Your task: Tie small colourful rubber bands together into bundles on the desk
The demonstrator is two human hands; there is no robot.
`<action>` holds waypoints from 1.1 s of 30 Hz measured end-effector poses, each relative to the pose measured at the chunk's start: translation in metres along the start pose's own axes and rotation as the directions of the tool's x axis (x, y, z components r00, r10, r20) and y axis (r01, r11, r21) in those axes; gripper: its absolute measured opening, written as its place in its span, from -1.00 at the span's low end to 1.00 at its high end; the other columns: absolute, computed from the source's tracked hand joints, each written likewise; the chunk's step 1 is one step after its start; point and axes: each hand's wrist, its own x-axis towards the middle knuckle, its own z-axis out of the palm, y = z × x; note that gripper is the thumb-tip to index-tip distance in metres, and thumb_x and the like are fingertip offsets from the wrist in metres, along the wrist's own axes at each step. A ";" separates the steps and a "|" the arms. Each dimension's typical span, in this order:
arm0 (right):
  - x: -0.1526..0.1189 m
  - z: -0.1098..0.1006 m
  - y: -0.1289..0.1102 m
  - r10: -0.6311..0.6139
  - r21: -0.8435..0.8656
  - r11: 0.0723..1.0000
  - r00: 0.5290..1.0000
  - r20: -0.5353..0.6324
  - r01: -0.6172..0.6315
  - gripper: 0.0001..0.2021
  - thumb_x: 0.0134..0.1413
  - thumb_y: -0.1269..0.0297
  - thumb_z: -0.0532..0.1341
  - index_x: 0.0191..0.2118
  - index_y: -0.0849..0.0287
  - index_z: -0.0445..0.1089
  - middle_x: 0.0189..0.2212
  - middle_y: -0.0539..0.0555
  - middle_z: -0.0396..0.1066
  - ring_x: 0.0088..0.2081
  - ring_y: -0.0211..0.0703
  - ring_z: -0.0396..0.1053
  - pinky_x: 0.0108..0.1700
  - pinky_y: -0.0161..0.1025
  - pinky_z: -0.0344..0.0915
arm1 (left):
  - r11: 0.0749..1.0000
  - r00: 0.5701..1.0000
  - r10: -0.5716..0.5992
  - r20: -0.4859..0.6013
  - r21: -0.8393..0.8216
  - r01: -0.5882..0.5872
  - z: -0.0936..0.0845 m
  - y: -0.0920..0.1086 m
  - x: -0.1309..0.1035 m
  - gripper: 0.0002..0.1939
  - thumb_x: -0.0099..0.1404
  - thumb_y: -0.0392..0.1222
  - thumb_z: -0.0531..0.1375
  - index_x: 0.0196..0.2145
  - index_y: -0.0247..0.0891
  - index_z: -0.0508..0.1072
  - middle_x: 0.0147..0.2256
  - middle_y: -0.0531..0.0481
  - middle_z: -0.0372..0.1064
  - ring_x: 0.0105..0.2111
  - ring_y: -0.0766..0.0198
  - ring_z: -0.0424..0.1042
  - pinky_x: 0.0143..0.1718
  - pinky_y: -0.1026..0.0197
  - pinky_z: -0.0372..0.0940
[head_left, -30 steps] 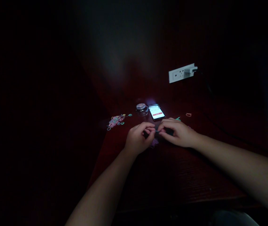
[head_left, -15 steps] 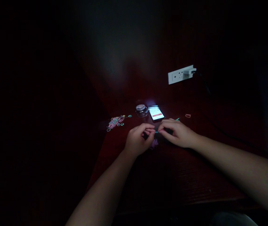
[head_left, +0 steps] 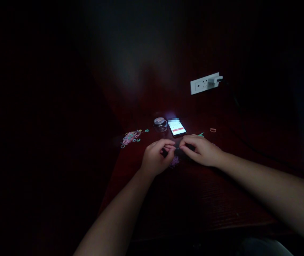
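Observation:
My left hand (head_left: 158,156) and my right hand (head_left: 198,151) meet fingertip to fingertip above the dark red table. Both are closed in a pinch on a small teal elastic band (head_left: 177,148), which spans the narrow gap between them. Just below the left fingertips lies a small heap of purple bands (head_left: 174,162). A green band (head_left: 201,134) shows behind my right hand, partly hidden by it. To the left, a mixed pile of coloured elastic bands (head_left: 131,138) is spread near the table's edge.
A small clear jar with a lid (head_left: 160,125) stands beyond my hands, beside a lit phone (head_left: 177,128). A pinkish-orange band (head_left: 213,130) lies to the right. On the wall is a white socket (head_left: 204,84) with a plugged-in cable. The surroundings are very dark.
My hands keep almost the same pose. The teal band between the fingertips shows as a thinner line than before. The whole view has shifted very slightly.

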 end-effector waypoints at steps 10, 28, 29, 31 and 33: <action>0.000 0.003 0.001 0.040 0.002 0.999 0.999 0.005 -0.040 -0.90 0.13 0.37 0.12 -0.39 0.19 0.35 -0.49 0.02 0.37 -0.42 -0.22 0.27 -0.29 -0.26 0.16 | 1.000 1.000 0.013 0.001 0.019 -0.013 0.000 0.000 0.001 -0.81 0.19 -0.34 0.20 -0.21 -0.21 0.47 -0.36 0.05 0.49 -0.41 0.35 0.43 -0.36 0.28 0.31; 0.000 0.000 0.000 0.026 0.013 1.000 0.999 -0.027 -0.025 -0.89 0.11 0.41 0.13 -0.42 0.20 0.34 -0.50 0.00 0.33 -0.43 -0.25 0.24 -0.31 -0.29 0.14 | 1.000 0.990 -0.027 0.137 0.012 0.026 -0.002 -0.004 0.000 -0.77 0.19 -0.32 0.18 -0.17 -0.21 0.46 -0.40 0.04 0.48 -0.41 0.33 0.43 -0.36 0.28 0.32; 0.000 0.001 0.000 0.023 0.015 1.000 0.999 -0.028 -0.023 -0.90 0.12 0.40 0.13 -0.41 0.20 0.34 -0.50 0.00 0.34 -0.43 -0.25 0.25 -0.31 -0.29 0.14 | 0.999 0.989 -0.033 0.145 0.007 0.032 -0.002 -0.004 0.000 -0.78 0.21 -0.29 0.20 -0.16 -0.22 0.46 -0.39 0.03 0.49 -0.40 0.33 0.43 -0.36 0.28 0.32; 0.000 0.002 0.000 0.016 0.016 1.000 1.000 -0.021 -0.016 -0.89 0.13 0.38 0.14 -0.40 0.20 0.35 -0.49 0.00 0.35 -0.43 -0.25 0.25 -0.30 -0.29 0.14 | 0.999 0.986 -0.043 0.160 -0.008 0.045 -0.001 -0.003 0.000 -0.81 0.22 -0.22 0.23 -0.18 -0.23 0.49 -0.37 0.01 0.50 -0.40 0.32 0.45 -0.37 0.28 0.33; -0.001 0.004 0.001 0.003 0.015 1.000 1.000 -0.015 -0.003 -0.89 0.14 0.36 0.14 -0.39 0.19 0.36 -0.50 -0.01 0.35 -0.42 -0.25 0.26 -0.29 -0.29 0.14 | 0.998 0.984 -0.053 0.173 -0.013 0.056 -0.001 -0.003 0.000 -0.86 0.22 -0.20 0.24 -0.24 -0.23 0.51 -0.38 0.02 0.51 -0.41 0.34 0.46 -0.36 0.30 0.34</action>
